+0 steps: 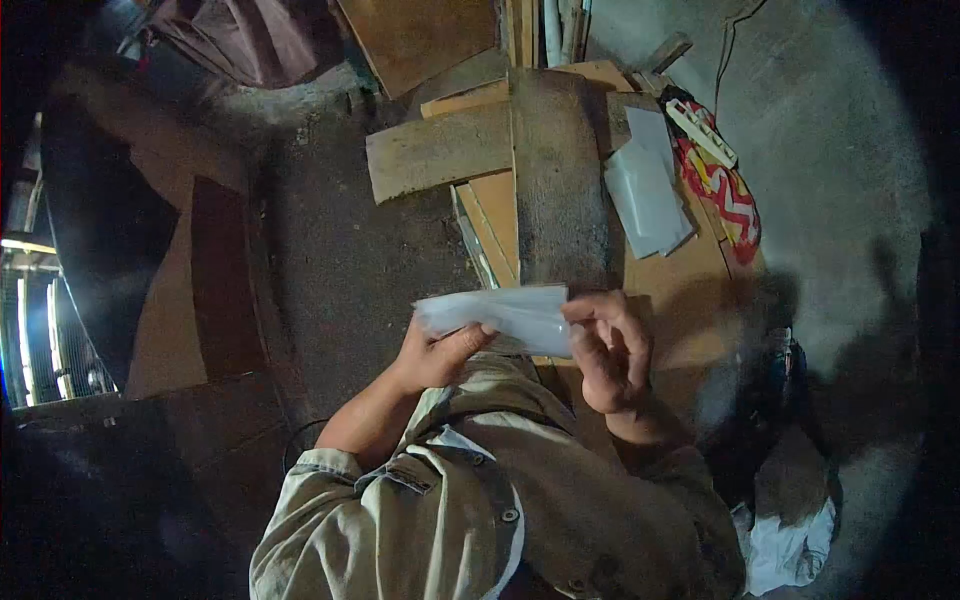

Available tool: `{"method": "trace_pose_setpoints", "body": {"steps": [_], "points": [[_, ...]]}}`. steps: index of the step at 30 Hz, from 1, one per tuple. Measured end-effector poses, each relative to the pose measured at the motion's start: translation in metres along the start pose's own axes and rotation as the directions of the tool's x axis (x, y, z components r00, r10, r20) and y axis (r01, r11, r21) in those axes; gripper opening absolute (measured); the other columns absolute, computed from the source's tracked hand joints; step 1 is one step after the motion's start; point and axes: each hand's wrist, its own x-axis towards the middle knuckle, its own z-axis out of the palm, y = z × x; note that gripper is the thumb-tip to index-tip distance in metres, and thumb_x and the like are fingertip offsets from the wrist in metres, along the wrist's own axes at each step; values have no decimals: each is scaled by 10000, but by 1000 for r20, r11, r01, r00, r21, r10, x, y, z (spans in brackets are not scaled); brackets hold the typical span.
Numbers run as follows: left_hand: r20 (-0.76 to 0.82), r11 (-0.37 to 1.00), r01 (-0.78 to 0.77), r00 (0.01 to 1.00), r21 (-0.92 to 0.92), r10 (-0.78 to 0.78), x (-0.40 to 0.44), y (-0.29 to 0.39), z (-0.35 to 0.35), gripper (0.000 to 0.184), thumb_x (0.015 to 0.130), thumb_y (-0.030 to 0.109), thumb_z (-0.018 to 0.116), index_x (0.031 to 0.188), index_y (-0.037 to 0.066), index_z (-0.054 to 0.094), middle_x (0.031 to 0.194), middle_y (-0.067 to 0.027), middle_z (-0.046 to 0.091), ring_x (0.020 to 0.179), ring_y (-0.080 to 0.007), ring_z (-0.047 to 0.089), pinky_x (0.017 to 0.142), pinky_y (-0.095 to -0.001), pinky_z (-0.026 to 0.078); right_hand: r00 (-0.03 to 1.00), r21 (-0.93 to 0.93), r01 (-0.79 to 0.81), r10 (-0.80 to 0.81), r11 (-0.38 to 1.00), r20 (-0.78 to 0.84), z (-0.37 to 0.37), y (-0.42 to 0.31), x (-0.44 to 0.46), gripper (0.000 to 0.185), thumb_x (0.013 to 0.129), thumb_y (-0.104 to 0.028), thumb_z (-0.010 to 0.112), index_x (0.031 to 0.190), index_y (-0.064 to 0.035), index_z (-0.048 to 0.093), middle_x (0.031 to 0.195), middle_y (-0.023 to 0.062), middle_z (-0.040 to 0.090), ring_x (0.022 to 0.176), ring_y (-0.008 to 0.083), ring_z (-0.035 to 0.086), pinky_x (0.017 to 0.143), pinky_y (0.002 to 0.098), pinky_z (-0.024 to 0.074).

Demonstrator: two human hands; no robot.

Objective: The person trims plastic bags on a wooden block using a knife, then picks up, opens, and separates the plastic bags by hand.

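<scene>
A thin bundle of whitish, see-through plastic bags is held out in front of my body. My left hand is closed on its left end, with the thumb across the top and the other fingers hidden underneath. At the right end, my right hand has its fingers curled in, and the thumb and forefinger pinch the edge. A larger pile of similar pale plastic bags lies flat on the cardboard, to the right and beyond my hands.
A dark worn board stretches ahead of my lap, with a lighter plank crossing on its left. A red and yellow packet with a cream-coloured strip lies at the right. Cardboard stands at the left.
</scene>
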Motion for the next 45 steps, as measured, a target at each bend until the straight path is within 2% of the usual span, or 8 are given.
{"method": "trace_pose_setpoints", "body": {"steps": [3,6,16,21,30,38,42,45], "points": [[4,999,-35,999,-1,35,-2,-4,-5,221,874,156,635,1007,-19,610,873,-35,637,798,-120,575,718,-290,480,937,-317,324,-256,891,237,-6,4,10,310,833,-145,670,1056,41,562,917,148,645,803,253,631,727,334,496],[-50,995,-88,995,-56,85,-3,2,4,221,870,169,639,984,-19,616,851,-41,641,784,-122,580,706,-292,483,877,-266,450,-365,853,312,-2,3,20,370,790,-157,714,1063,41,562,924,168,648,853,290,638,783,373,502],[-10,989,-145,989,7,145,-4,-3,-3,246,846,208,649,912,-27,626,815,-77,641,745,-144,590,692,-303,483,942,-186,274,-225,944,248,5,-6,17,238,864,-180,606,956,36,640,956,198,646,994,320,613,877,401,473],[14,992,-114,993,46,114,-3,3,-5,237,838,204,642,901,-25,626,792,-72,640,731,-155,600,667,-310,481,981,-291,117,-65,950,181,8,-8,7,224,882,-155,574,972,40,641,960,191,645,964,299,624,865,370,474],[120,981,-160,982,112,146,-1,10,-8,198,832,182,632,841,-15,619,713,-53,609,625,-125,555,573,-284,441,978,-123,-171,184,977,98,6,-14,6,197,895,-119,539,951,49,626,939,161,633,871,211,619,754,289,471],[-37,993,-108,993,47,109,-3,8,1,191,865,167,647,931,-11,619,779,-17,613,724,-93,540,649,-264,451,989,79,147,-148,986,4,22,-4,6,189,871,-68,615,1011,8,515,1102,162,568,1039,213,563,894,336,440],[-18,995,-62,998,-75,61,-5,5,-1,199,879,164,644,983,-2,608,834,-3,614,779,-84,539,687,-265,456,927,-202,358,-320,912,199,9,-7,11,180,828,-16,650,977,-3,549,1057,174,590,1077,291,580,895,367,465],[-44,994,4,999,-105,-8,-9,6,-1,218,875,171,650,1002,1,604,864,-7,619,807,-90,544,709,-265,457,952,-237,289,-253,928,172,10,-7,10,218,795,-30,692,972,-30,565,1049,166,602,1045,285,592,873,366,468]]}}
